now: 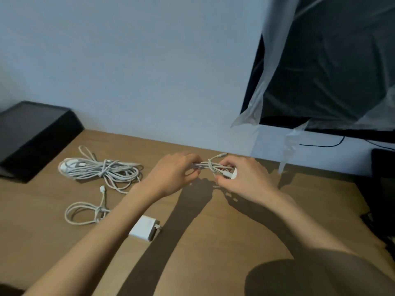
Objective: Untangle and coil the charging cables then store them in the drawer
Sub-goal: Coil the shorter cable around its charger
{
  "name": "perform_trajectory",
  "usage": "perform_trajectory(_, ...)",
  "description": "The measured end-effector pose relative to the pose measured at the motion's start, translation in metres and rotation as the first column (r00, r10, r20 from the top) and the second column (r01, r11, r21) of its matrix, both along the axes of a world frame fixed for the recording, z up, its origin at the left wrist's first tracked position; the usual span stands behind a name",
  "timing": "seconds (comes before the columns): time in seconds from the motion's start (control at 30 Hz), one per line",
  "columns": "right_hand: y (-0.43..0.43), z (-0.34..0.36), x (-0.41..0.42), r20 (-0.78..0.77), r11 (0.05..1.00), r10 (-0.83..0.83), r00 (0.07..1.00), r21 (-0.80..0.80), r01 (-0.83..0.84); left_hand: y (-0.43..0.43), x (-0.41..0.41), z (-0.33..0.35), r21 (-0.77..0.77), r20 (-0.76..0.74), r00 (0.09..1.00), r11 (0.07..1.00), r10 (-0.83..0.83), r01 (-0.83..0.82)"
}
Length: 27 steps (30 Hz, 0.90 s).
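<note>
Hands meet over the far middle of the wooden table (213, 242), both busy with one small bundle of white cable (210, 165). The left hand (174, 170) has its grip closed on the bundle's left end; the right hand (243, 176) has its grip closed on the other end, along with a small white plug block (233, 174) at the fingertips. A short tail with a connector (221, 155) sticks up loose behind the bundle.

Risk sits mainly in that loose tail and in the wrap around the bundle's waist. If either grip slackens while the turn is being made, the loops are likely to spring apart and the coil would have to be redone. Pulling the wrap too hard could kink the thin cable next to the plug block.

To the left lies a large loose coil (100, 169), just apart from the left forearm, and nearer the person a smaller tied coil (85, 211) with its plug end pointing away. A white charger brick (145, 228) rests right beside the left forearm, prongs out; a sweep of that arm could knock it or drag the smaller coil off its shape.

No drawer is visible from here, so storage appears not yet begun; carrying several coils at once would invite fresh tangling.
</note>
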State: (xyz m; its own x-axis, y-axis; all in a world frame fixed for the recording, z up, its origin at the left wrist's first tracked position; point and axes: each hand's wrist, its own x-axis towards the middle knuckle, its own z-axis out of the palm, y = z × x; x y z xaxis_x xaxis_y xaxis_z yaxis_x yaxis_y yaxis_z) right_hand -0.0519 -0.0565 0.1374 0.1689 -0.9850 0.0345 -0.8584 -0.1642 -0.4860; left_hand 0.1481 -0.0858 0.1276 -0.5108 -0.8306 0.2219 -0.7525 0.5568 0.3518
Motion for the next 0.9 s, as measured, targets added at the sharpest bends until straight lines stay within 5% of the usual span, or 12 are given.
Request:
perform_trajectory(0.33, 0.020, 0.092, 0.056, 0.051, 0.973, 0.216, 0.975, 0.066, -0.219, 0.061, 0.060, 0.086, 0.023, -0.018, 0.987, 0.987, 0.159, -0.159)
perform_trajectory(0.9, 0.028, 0.073, 0.247, 0.061, 0.963, 0.252, 0.966, 0.084, -0.257, 0.083, 0.253, 0.070, 0.085, -0.028, 0.977, 0.974, 0.212, -0.209)
